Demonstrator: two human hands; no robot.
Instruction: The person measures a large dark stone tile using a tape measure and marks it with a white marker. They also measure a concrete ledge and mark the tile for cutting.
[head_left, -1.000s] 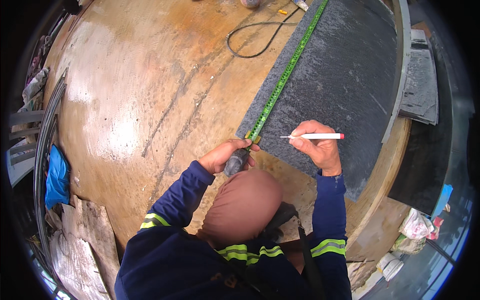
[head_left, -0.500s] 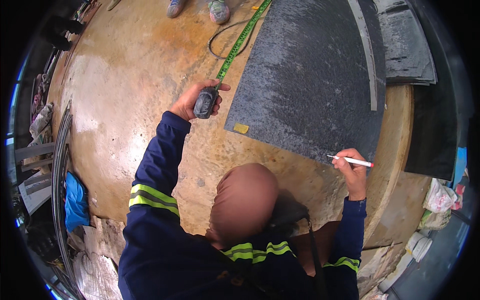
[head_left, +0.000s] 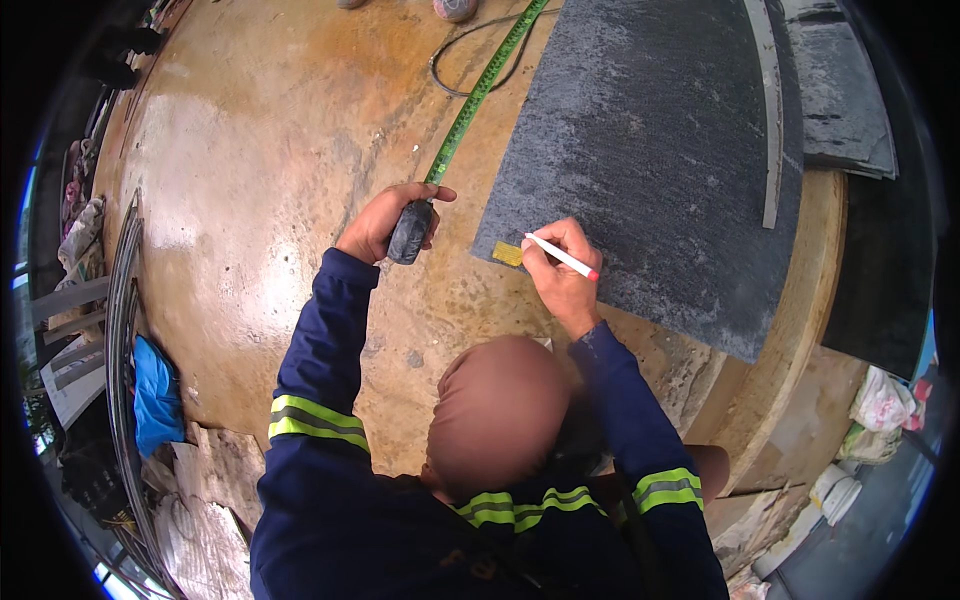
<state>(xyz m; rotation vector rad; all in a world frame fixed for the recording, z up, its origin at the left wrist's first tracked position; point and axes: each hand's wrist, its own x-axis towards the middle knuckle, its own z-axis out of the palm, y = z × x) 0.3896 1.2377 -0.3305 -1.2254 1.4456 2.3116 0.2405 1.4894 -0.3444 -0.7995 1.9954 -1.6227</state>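
My left hand [head_left: 378, 225] is closed round the dark case of a tape measure [head_left: 408, 235]. Its green blade [head_left: 478, 98] runs out past my fingers toward the far edge, beside a large dark grey stone-like sheet [head_left: 640, 170]. Pinched in the fingers of my right hand [head_left: 567, 290] is a white marker pen [head_left: 563, 257] with a red end. The pen's tip points left, over the sheet's near left corner. A small yellow label [head_left: 507, 253] lies on that corner, just left of my right fingers.
A pale strip [head_left: 770, 130] lies along the sheet's right side. Beyond it are stacked grey slabs [head_left: 838, 90] and a curved wooden edge [head_left: 822, 260]. A cable loop [head_left: 434, 72] rests on the floor. At left are black hoses [head_left: 120, 340] and a blue bag [head_left: 155, 400]. Another person's shoe [head_left: 455, 9] shows far off.
My right hand has moved left with the marker, from the sheet's near right edge to beside the yellow label. My left hand still holds the tape measure, its blade still extended.
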